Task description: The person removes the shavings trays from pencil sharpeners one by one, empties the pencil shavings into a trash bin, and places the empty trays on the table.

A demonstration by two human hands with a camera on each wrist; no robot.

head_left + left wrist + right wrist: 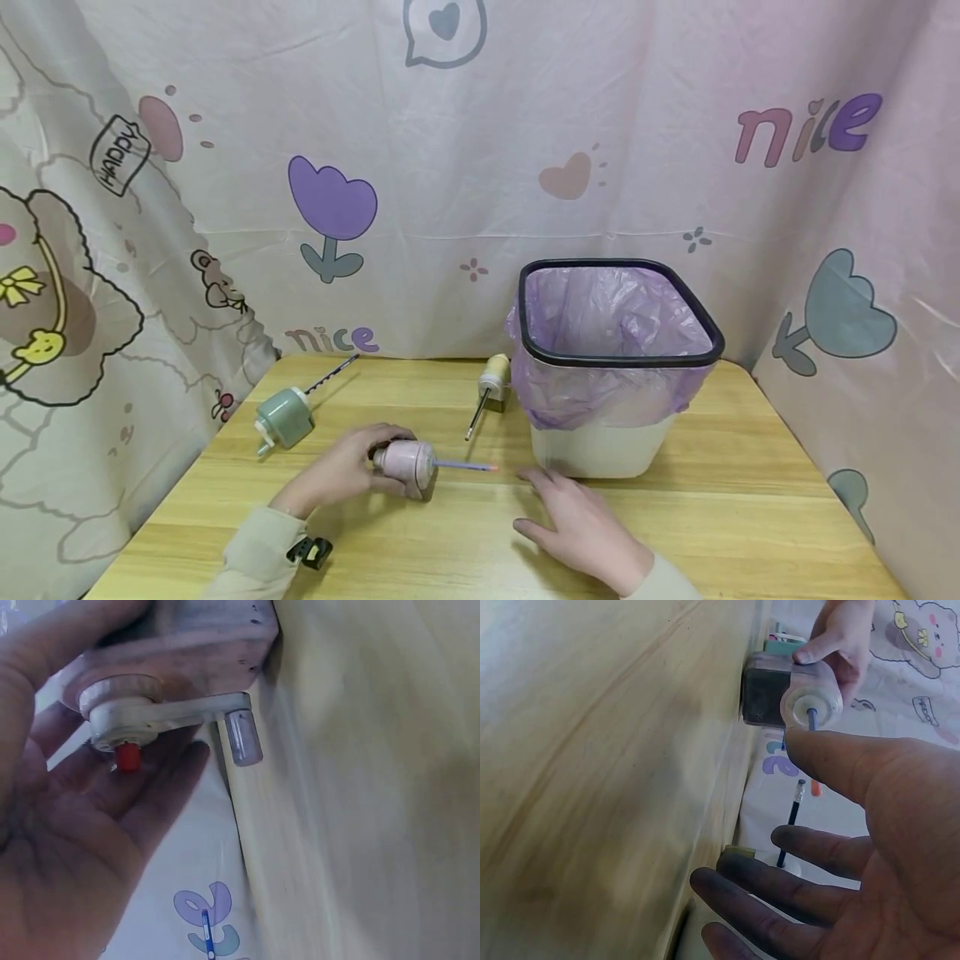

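Note:
A pink crank pencil sharpener [406,463] is gripped by my left hand [347,469], thumb on one side and fingers on the other. From its front a blue-purple pencil [459,465] with an orange end points right. In the left wrist view the sharpener's white crank [176,714] and red knob [128,757] show, close to the palm. My right hand [581,527] hovers low over the table in front of the bin, fingers spread, holding nothing. Its fingertips [735,864] are darkened, and the pencil's orange end is just short of them.
A green sharpener [286,418] with a dark patterned pencil [332,374] stands at left. Toward the back, a yellow sharpener [495,375] holds a black pencil [477,414]. The white bin [600,450] with a purple liner stands at right. A printed curtain [465,192] hangs behind the wooden table [750,517].

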